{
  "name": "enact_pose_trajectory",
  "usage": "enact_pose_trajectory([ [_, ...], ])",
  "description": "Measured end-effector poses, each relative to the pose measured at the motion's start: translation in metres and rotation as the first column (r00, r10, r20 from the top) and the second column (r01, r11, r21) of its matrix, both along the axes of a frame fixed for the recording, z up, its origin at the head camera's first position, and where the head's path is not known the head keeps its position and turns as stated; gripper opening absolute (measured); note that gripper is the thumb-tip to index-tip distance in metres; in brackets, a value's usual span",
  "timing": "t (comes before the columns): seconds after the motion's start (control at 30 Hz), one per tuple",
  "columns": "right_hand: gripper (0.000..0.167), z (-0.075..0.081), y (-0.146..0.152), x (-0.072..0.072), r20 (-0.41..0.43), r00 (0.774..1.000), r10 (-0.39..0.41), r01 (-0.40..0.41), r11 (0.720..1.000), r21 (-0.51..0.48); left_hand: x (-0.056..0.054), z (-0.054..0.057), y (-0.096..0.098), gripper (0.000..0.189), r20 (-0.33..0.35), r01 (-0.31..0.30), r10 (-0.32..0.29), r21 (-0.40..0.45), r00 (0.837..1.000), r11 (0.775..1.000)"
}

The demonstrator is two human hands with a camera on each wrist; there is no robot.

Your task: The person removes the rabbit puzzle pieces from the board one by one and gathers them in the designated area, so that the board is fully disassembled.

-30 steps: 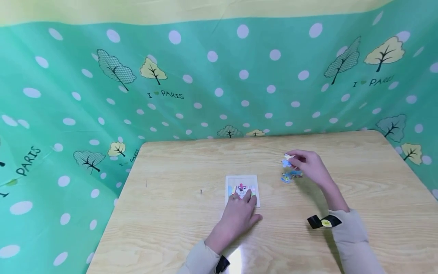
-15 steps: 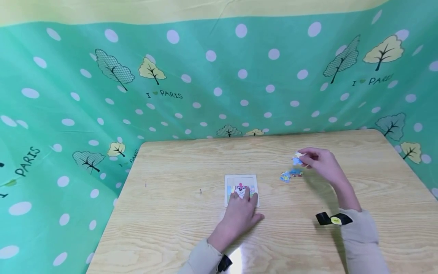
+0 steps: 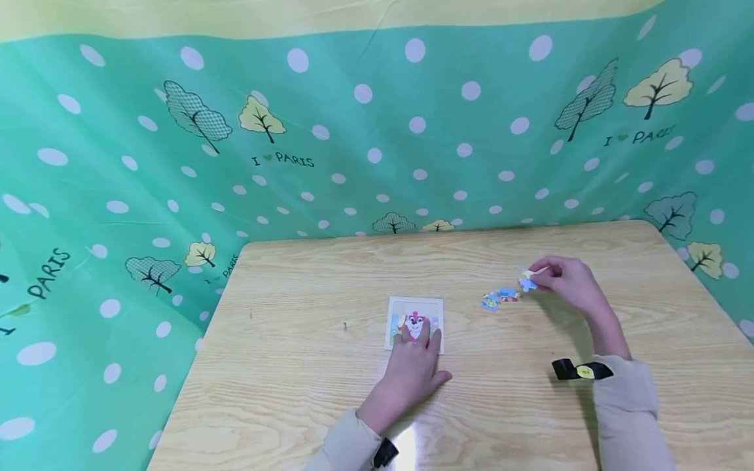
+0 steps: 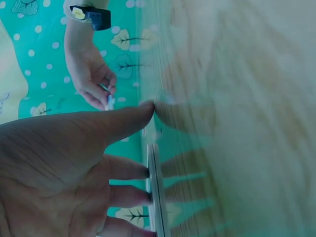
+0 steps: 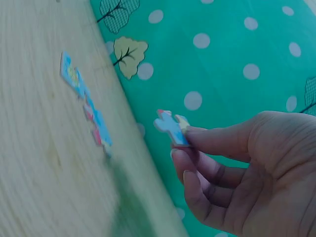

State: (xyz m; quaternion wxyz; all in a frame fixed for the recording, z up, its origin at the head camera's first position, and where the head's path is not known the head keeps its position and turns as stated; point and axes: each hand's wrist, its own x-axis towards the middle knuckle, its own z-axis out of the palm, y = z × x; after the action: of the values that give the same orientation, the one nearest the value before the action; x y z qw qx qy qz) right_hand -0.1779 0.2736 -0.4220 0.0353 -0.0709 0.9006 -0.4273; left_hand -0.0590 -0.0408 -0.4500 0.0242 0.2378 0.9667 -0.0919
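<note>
A puzzle in a white frame (image 3: 415, 303) lies at the middle of the table, with a cartoon dog picture filling its lower part. My left hand (image 3: 410, 373) rests on it, fingertips on the picture and thumb spread out to the right on the wood. In the left wrist view the fingertips (image 4: 143, 198) meet the board edge-on. My right hand (image 3: 571, 284) pinches a light blue puzzle piece (image 5: 172, 129) between thumb and fingers, above the table. Just left of it, loose puzzle pieces (image 3: 500, 297) lie on the wood in a short row.
The pale wooden table (image 3: 294, 379) ends at the back against a green dotted curtain (image 3: 377, 131), which also hangs along the left. A small dark speck (image 3: 345, 326) shows on the wood left of the frame.
My right hand has moved to the right with the puzzle piece, away from the loose pieces, and slightly lower over the last half second. My left hand has stayed on the frame.
</note>
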Motion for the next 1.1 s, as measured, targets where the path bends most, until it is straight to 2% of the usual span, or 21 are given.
enact_pose_trajectory([
  [0.3, 0.025, -0.008, 0.014, -0.003, 0.12, 0.992, 0.041, -0.045, 0.999, 0.031, 0.003, -0.001, 0.004, 0.074, 0.003, -0.029, 0.029, -0.001, 1.0, 1.0],
  [0.4, 0.029, -0.01, 0.018, -0.003, 0.103, 0.994, 0.027, -0.036, 0.995, 0.093, 0.004, -0.002, 0.003, 0.075, 0.009, -0.03, 0.03, 0.019, 1.0, 0.999],
  [0.5, 0.035, -0.01, 0.017, -0.003, 0.046, 0.999, -0.008, 0.002, 0.991, 0.137, 0.007, 0.001, 0.002, 0.076, 0.043, -0.037, 0.035, 0.045, 0.998, 0.998],
  [0.6, 0.038, -0.005, 0.012, -0.001, -0.007, 1.0, -0.016, 0.017, 0.992, 0.125, 0.011, 0.006, 0.0, 0.075, 0.098, -0.051, 0.044, 0.073, 0.994, 0.996],
  [0.87, 0.038, 0.008, -0.009, 0.003, -0.019, 0.996, 0.086, -0.084, 0.994, 0.068, 0.018, 0.02, -0.007, 0.075, 0.21, -0.084, 0.066, 0.077, 0.975, 0.993],
  [1.1, 0.029, 0.014, -0.03, 0.009, -0.046, 0.988, 0.15, -0.149, 0.988, 0.026, 0.018, 0.021, -0.022, 0.076, 0.273, -0.107, 0.066, 0.14, 0.96, 0.984],
])
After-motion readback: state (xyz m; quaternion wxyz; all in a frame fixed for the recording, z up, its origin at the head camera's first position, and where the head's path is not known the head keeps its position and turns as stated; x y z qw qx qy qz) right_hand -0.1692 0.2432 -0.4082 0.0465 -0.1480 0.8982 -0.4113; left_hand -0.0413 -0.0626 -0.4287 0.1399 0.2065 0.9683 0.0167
